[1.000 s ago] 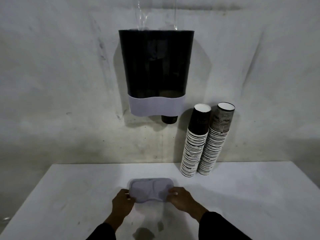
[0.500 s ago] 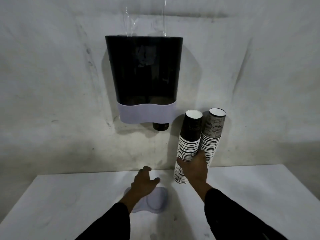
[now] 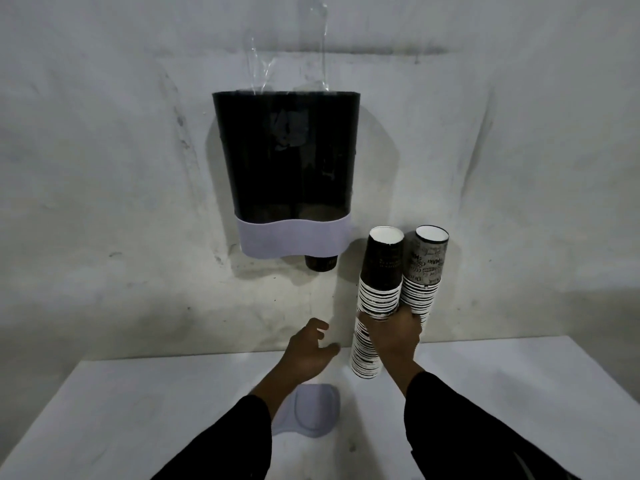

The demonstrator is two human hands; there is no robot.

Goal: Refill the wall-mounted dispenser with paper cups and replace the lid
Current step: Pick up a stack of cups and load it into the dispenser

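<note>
Head view: the right hand (image 3: pixel 391 336) is wrapped around the middle of two cup stacks (image 3: pixel 379 299) that lean together against the wall (image 3: pixel 104 168), their bases down at the back of the table (image 3: pixel 519 393). The left hand (image 3: pixel 306 355) hangs open beside them, fingers spread, holding nothing. The lid (image 3: pixel 311 414) lies flat on the table below it. The dispenser (image 3: pixel 287 154) is on the wall, top open, one cup (image 3: pixel 320 263) poking out underneath.

Nested paper cups are light but the column is loose — it likely bends or separates if gripped at the middle alone. Better a hand low at the base, the other steadying near the top — squeeze gently, since the rims crush.
</note>
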